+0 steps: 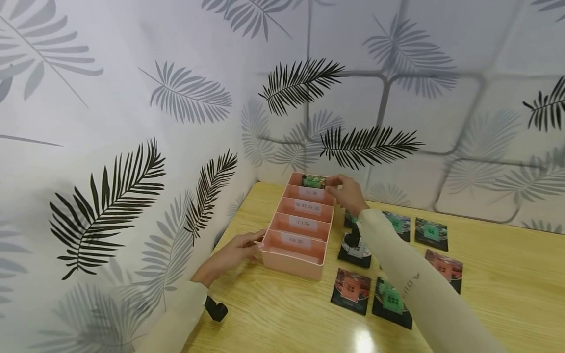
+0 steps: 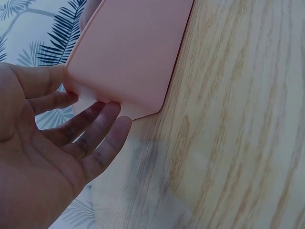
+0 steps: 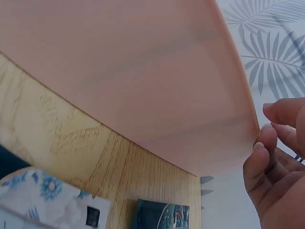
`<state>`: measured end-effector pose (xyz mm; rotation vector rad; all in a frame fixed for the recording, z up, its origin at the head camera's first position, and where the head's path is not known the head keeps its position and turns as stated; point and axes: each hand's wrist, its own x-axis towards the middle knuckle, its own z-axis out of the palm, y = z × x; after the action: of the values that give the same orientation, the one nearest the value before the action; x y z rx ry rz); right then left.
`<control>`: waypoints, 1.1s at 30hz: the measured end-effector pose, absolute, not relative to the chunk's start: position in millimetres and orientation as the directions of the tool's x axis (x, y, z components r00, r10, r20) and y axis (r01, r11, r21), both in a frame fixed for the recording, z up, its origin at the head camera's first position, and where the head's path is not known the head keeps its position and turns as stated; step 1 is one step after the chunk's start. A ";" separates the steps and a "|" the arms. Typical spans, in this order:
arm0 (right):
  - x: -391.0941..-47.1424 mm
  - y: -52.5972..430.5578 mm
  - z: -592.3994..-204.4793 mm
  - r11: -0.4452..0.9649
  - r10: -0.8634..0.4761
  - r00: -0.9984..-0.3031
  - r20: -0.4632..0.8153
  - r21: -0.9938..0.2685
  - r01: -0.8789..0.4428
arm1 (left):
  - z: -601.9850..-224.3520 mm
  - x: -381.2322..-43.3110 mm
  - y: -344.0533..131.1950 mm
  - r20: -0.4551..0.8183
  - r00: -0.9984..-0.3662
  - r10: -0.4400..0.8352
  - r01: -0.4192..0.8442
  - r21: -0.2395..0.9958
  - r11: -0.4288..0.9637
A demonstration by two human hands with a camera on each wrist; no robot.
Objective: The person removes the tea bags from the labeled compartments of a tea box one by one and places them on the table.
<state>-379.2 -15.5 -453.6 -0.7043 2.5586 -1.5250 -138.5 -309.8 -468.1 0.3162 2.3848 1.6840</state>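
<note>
A pink divided storage box [image 1: 293,264] stands on the table, with a white label in several of its compartments. A dark packet with a green patch [image 1: 314,182] is in the farthest compartment. My left hand [image 1: 236,254] pinches the near left corner of the box. In the left wrist view, this left hand [image 2: 57,124] has its thumb side at the rim and fingertips against the outer wall. At the far right rim is my right hand [image 1: 347,192], beside the packet. In the right wrist view, bent fingers of the right hand [image 3: 281,162] meet the box edge.
Right of the box lie several flat packets, among them a red one [image 1: 350,291], a green one [image 1: 391,301] and another green one [image 1: 431,233]. My right sleeve covers part of them. A leaf-patterned curtain [image 1: 198,147] borders the wooden table [image 1: 265,314] behind and at left.
</note>
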 end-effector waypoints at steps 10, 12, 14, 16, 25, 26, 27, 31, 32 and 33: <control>-391.5 -25.3 -452.1 0.464 -0.427 -0.889 0.163 -0.805 -0.370 | -470.8 -140.4 -310.2 -0.049 -0.955 0.292 0.052 0.943 0.329; -393.8 -26.3 -450.8 0.491 -0.425 -0.890 0.164 -0.784 -0.379 | -471.1 -140.3 -310.3 -0.052 -0.955 0.291 0.050 0.943 0.330; -396.3 -27.7 -450.1 0.516 -0.420 -0.893 0.160 -0.767 -0.380 | -471.4 -140.2 -310.6 -0.054 -0.956 0.288 0.047 0.943 0.330; -398.3 -29.3 -449.6 0.535 -0.415 -0.897 0.152 -0.757 -0.376 | -471.5 -139.8 -311.0 -0.056 -0.957 0.286 0.044 0.942 0.331; -406.4 -33.6 -450.3 0.562 -0.416 -0.895 0.162 -0.728 -0.394 | -471.2 -140.2 -311.7 -0.056 -0.957 0.283 0.042 0.943 0.331; -407.2 -33.4 -450.8 0.563 -0.417 -0.894 0.165 -0.725 -0.396 | -471.3 -140.3 -311.4 -0.055 -0.957 0.283 0.043 0.944 0.328; -407.8 -33.1 -451.4 0.565 -0.419 -0.892 0.167 -0.722 -0.400 | -471.4 -140.3 -311.2 -0.052 -0.957 0.286 0.046 0.944 0.327; -409.2 -33.5 -453.9 0.562 -0.421 -0.891 0.169 -0.723 -0.402 | -471.3 -139.8 -310.7 -0.051 -0.956 0.289 0.048 0.944 0.326; -409.2 -33.9 -454.2 0.559 -0.421 -0.891 0.172 -0.724 -0.404 | -471.3 -139.6 -310.8 -0.052 -0.956 0.288 0.047 0.944 0.327; -408.9 -34.4 -454.3 0.556 -0.422 -0.889 0.179 -0.724 -0.409 | -471.3 -139.5 -311.1 -0.052 -0.956 0.288 0.048 0.943 0.330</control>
<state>-408.9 -34.4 -454.3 -0.7362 2.7574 -1.2760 -139.5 -311.1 -471.3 0.3060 2.3825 1.6784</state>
